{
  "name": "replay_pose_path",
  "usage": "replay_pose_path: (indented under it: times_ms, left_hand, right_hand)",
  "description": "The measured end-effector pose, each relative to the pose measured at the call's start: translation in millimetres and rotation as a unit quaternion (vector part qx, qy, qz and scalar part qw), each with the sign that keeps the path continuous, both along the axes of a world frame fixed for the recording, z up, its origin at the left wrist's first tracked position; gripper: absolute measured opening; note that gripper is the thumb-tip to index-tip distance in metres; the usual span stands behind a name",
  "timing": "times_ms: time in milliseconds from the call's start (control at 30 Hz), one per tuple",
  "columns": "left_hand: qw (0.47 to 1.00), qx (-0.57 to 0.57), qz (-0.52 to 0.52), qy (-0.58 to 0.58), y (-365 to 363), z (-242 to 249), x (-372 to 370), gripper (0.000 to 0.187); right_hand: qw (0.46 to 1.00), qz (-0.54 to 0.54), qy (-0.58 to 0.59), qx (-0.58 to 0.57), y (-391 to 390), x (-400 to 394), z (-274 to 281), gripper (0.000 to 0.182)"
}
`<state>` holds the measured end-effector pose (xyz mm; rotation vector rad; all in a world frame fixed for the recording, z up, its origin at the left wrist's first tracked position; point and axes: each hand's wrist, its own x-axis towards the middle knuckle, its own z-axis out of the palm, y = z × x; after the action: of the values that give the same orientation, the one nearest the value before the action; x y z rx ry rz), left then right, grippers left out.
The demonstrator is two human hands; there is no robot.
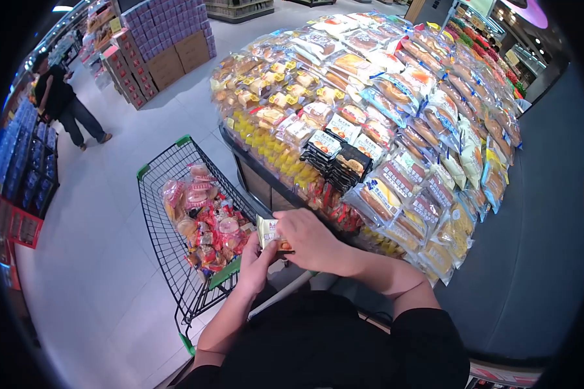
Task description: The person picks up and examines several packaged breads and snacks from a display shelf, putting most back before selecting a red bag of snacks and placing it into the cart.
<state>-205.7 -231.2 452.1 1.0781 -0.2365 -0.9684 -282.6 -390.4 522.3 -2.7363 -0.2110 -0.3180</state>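
Observation:
Between my two hands, over the handle end of the shopping cart (169, 256), is a small pale snack packet (267, 228) with dark print and a food picture. My left hand (256, 264) grips it from the left with the thumb on its front. My right hand (310, 238) is closed over its right side, covering part of it. Beyond my right hand, black and white packets of the same size (340, 159) lie stacked on the bread display. Red-wrapped snacks (217, 233) and bagged round buns (198, 191) fill part of the cart.
A large sloping display of bagged bread (383, 91) rises in front and to the right. Cardboard boxes (178, 61) stand at the back left. A person in dark clothes (68, 100) stands in the left aisle near shelves of blue packs (23, 152).

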Motion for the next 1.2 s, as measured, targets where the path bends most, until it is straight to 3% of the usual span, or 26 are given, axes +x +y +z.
replay_pose_path:
  times_ms: [67, 100, 200, 267, 333, 400, 467, 533, 600, 667, 800, 867, 933, 1000, 1133, 1200]
  left_hand:
    - [0.999, -0.036, 0.015, -0.017, -1, 8, 0, 0.032]
    - [0.999, -0.041, 0.008, -0.026, 1, 5, 1, 0.035]
    - [0.995, -0.102, 0.009, 0.007, 3, 17, -3, 0.041]
    - [0.992, -0.124, -0.022, 0.011, 11, 4, -1, 0.046]
    - [0.994, -0.100, -0.050, -0.013, 16, 6, -3, 0.049]
    - [0.995, -0.084, -0.045, -0.009, 22, 5, -6, 0.046]
    - [0.997, -0.043, -0.060, -0.011, 30, -4, -7, 0.040]
    - [0.998, -0.036, -0.049, -0.001, 39, -10, -10, 0.035]
    - [0.998, -0.023, -0.049, -0.003, 49, -17, -10, 0.033]
    - [0.999, -0.018, -0.040, 0.006, 60, -22, -7, 0.032]
    - [0.999, 0.026, -0.021, -0.015, 92, -45, 9, 0.031]
    - [0.997, 0.075, -0.023, -0.025, 112, -55, 26, 0.032]
    - [0.987, 0.145, -0.026, -0.061, 133, -69, 49, 0.029]
    - [0.976, 0.193, 0.004, -0.102, 154, -99, 69, 0.030]
    - [0.912, 0.342, -0.011, -0.227, 186, -148, 123, 0.027]
    - [0.900, 0.369, -0.001, -0.233, 197, -182, 150, 0.026]
  right_hand:
    - [0.996, -0.026, -0.022, 0.082, -8, 4, 1, 0.060]
    - [0.993, -0.017, -0.070, 0.091, -9, 7, 1, 0.058]
    - [0.990, -0.027, -0.061, 0.125, -17, 9, 7, 0.060]
    - [0.991, -0.062, -0.037, 0.117, -33, 15, 4, 0.059]
    - [0.983, -0.129, -0.116, 0.056, -59, 30, 8, 0.059]
    - [0.968, -0.242, -0.045, 0.050, -86, 47, 24, 0.057]
    - [0.957, -0.276, -0.070, 0.049, -127, 61, 18, 0.056]
    - [0.945, -0.320, -0.061, -0.026, -154, 77, 16, 0.056]
    - [0.931, -0.361, 0.006, -0.046, -168, 89, 17, 0.054]
    - [0.936, -0.347, 0.002, -0.059, -176, 93, 7, 0.056]
    - [0.919, -0.366, 0.098, -0.113, -178, 99, -9, 0.053]
    - [0.892, -0.392, 0.173, -0.142, -170, 98, -4, 0.061]
    - [0.903, -0.386, 0.090, -0.168, -155, 93, 0, 0.059]
    - [0.926, -0.293, -0.118, -0.207, -136, 90, -2, 0.048]
    - [0.989, -0.128, -0.069, -0.038, -55, 85, -12, 0.034]
    - [0.997, -0.027, 0.067, 0.029, -15, 69, -44, 0.032]
